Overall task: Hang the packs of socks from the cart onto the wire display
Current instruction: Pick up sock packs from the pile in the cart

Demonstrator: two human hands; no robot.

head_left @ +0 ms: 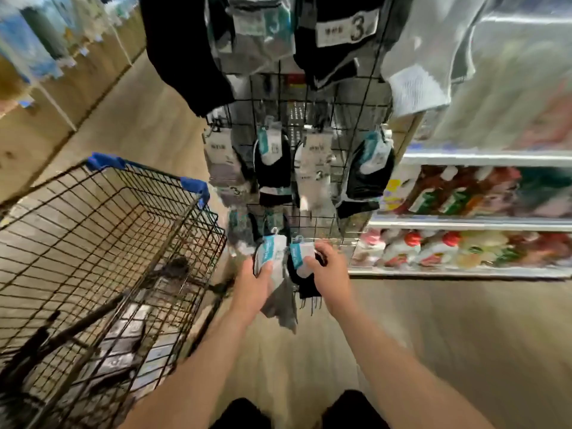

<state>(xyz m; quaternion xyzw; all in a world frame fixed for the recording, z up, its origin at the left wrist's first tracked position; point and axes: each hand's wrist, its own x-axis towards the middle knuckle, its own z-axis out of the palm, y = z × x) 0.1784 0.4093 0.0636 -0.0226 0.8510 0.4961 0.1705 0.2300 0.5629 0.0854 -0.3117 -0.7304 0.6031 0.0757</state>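
Hang step: L hand (255, 281) grips grey pack (272, 253), R hand (329, 267) pinches black pack (299, 257) at wire display (315, 226) 6 o'clock (hooks hidden); next prob. seat tabs.

Evenly lit — blurred (edges warped).

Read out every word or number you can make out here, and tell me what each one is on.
"3": white label on the top black sock pack on the wire display.
"3": middle-row white sock pack.
Small print beside both: too blurred.
Teal labels on the grey sock pack in the left hand and the dark sock pack in the right hand: unreadable.
Shelf bottles: unreadable.
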